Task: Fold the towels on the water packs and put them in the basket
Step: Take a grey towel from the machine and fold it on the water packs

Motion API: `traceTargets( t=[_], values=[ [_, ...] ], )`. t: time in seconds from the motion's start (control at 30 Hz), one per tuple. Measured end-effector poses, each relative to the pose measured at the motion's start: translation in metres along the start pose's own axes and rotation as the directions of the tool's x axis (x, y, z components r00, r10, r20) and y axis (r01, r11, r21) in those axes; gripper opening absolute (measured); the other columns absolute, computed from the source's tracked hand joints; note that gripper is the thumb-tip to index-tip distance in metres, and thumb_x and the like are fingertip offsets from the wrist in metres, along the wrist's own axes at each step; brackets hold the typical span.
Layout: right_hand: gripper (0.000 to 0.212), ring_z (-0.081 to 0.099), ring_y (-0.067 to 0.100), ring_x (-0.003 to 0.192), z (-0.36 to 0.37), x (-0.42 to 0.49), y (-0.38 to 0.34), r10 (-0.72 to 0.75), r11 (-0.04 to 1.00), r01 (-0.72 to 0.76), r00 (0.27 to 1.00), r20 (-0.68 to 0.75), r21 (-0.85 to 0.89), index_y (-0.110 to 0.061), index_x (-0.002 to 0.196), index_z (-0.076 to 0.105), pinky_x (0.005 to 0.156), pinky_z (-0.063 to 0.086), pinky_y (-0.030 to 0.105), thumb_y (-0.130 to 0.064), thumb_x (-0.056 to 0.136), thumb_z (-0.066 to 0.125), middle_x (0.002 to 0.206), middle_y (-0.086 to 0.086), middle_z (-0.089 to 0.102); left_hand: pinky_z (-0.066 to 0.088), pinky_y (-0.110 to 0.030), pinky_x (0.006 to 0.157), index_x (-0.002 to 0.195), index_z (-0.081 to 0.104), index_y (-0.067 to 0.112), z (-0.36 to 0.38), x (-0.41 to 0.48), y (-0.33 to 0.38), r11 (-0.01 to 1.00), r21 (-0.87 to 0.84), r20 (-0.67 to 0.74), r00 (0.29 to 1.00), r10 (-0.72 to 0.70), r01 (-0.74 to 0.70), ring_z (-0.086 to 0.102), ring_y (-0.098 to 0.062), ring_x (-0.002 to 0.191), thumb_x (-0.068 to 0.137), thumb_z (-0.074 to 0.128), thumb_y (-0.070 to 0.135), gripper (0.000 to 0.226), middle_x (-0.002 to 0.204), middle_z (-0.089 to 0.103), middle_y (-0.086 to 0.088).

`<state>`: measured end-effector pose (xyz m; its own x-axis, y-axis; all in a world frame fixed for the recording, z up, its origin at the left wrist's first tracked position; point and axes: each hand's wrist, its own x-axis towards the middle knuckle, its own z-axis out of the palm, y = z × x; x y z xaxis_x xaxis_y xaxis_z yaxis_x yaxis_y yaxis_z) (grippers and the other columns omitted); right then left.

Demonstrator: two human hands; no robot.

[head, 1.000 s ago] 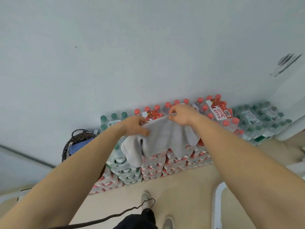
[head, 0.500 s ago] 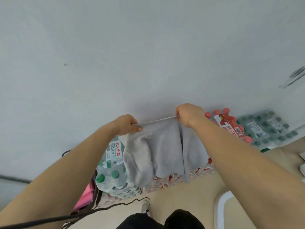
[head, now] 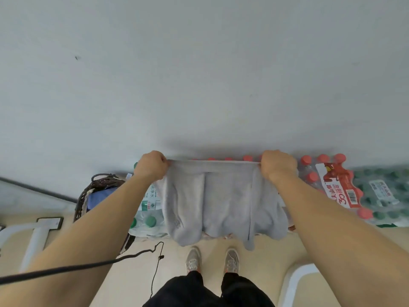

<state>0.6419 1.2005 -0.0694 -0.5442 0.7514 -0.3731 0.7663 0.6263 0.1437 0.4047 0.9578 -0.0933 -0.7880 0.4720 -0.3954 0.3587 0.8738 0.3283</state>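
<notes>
Since half a second ago both hands have drawn wider apart, so the grey towel (head: 221, 202) that hung bunched between them now spreads under a straight, taut top edge, and the view has dropped to take in the feet

A pale wall (head: 199, 74) fills the far, upper part of the view, with beige floor (head: 124, 282) on the near side. Both bare forearms reach forward from the near corners, almost straight, closing in only a little toward the far side. The towel hangs in soft vertical folds from its top edge, in front of the middle of the water packs (head: 332, 187) that line the foot of the wall. Red-capped bottles show to its right, green-capped ones to its left, and a darker green pack lies at the right end. Whether the cloth touches the packs cannot be told.

A dark woven basket (head: 104, 181) stands left of the packs with a blue cloth (head: 100, 197) inside it. The left hand (head: 152, 166) is fisted, knuckles up, fingers curled tight on the towel's upper left corner. The right hand (head: 277, 166) grips the upper right corner the same way, level with the left. A pair of grey shoes (head: 193, 260) stands on the floor just near of the towel's hem, and a thin black cable (head: 77, 265) crosses the left forearm
</notes>
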Motion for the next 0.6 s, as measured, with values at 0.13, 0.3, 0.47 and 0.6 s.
traceTargets(
  t=[0.13,0.3,0.47,0.6],
  values=[
    [0.029,0.063,0.037,0.108,-0.004,0.02,0.004,0.071,0.977,-0.05,0.993,-0.097,0.209,-0.007,0.112,0.065,0.083,0.05,0.039,-0.008,0.092,0.046,0.117,0.017,0.065,0.05,-0.03,0.067,0.088,0.068,0.018,-0.01,0.002,0.003,0.972,-0.222,-0.24,0.962,-0.128,0.074,0.066,-0.025,0.077,0.093,0.056,0.035,0.021,0.07,0.07,-0.005],
    [0.023,0.062,0.039,0.108,-0.005,0.035,-0.016,0.02,0.906,0.046,0.988,-0.15,0.422,-0.011,0.11,0.064,0.085,0.05,0.04,-0.015,0.095,0.047,0.116,0.019,0.065,0.047,-0.032,0.079,0.11,0.066,0.014,-0.014,-0.004,-0.009,0.971,-0.234,-0.321,0.938,-0.134,0.059,0.059,-0.029,0.094,0.095,0.051,0.019,0.022,0.105,0.068,-0.01],
    [0.032,0.058,0.037,0.11,0.014,0.009,-0.036,-0.091,0.883,0.153,0.983,-0.158,0.444,-0.011,0.122,0.053,0.081,0.046,0.039,-0.02,0.091,0.049,0.117,0.015,0.062,0.042,-0.039,0.101,0.139,0.05,0.015,0.003,-0.022,-0.024,0.989,-0.147,-0.233,0.972,-0.04,0.005,0.052,-0.03,0.122,0.091,0.058,0.018,0.049,0.144,0.045,-0.01],
    [0.032,0.052,0.032,0.117,0.024,-0.013,-0.076,-0.244,0.866,0.291,0.956,-0.166,0.407,-0.014,0.123,0.058,0.087,0.047,0.039,-0.021,0.092,0.051,0.127,0.011,0.054,0.044,-0.042,0.097,0.141,0.045,0.013,0.02,-0.04,-0.038,0.994,-0.102,-0.193,0.979,-0.067,0.048,0.053,-0.033,0.122,0.09,0.06,0.023,0.055,0.148,0.039,-0.009]
  ],
)
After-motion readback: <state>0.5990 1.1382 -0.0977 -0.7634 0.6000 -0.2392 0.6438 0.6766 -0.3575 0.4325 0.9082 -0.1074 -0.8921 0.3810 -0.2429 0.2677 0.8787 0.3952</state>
